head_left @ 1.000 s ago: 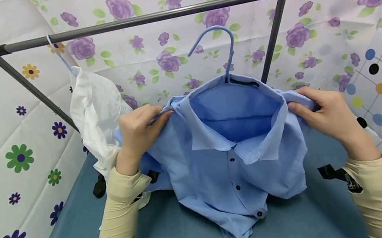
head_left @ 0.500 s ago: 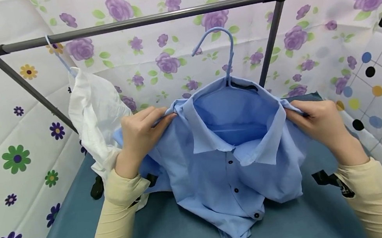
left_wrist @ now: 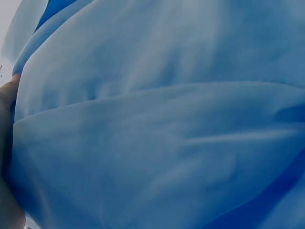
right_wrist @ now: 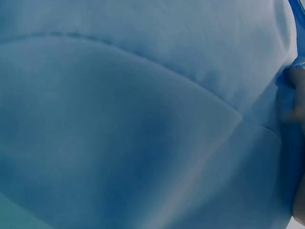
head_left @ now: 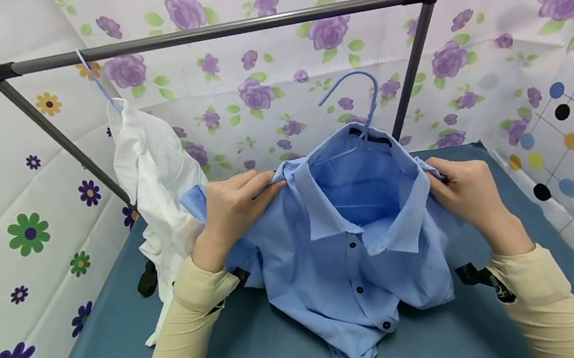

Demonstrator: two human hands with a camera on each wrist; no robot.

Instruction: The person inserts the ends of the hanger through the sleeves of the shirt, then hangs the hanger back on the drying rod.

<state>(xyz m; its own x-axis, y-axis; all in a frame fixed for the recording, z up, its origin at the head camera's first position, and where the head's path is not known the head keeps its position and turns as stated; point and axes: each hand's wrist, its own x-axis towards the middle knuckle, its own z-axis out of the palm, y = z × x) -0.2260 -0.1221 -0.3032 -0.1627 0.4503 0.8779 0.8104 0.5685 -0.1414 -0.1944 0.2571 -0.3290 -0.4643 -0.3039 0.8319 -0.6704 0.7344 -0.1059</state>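
A light blue button-up shirt [head_left: 319, 275] is held up by both shoulders in the head view, its collar spread wide. My left hand [head_left: 232, 212] pinches the shoulder on the left, thumb against the cloth. On the other side my right hand [head_left: 466, 194] pinches the opposite shoulder. A blue hanger [head_left: 370, 95] sits inside the shirt, its hook rising out of the neck and leaning right, apart from the rail. Shirt cloth [left_wrist: 143, 143] fills the left wrist view, with a finger at the edge. Blue fabric [right_wrist: 119, 119] likewise covers most of the right wrist view.
A dark metal rack rail [head_left: 227, 30] spans the back. From its left end hangs a white garment [head_left: 152, 165] on another blue hanger [head_left: 97, 82]. A small black object [head_left: 146, 279] lies on the blue-green table [head_left: 98, 342]. Patterned sheets surround the table.
The hanger's hook has dropped and tilted to the right, sinking deeper into the collar. My right hand has moved inward and lower, and the left slightly right and down; both keep their pinch.
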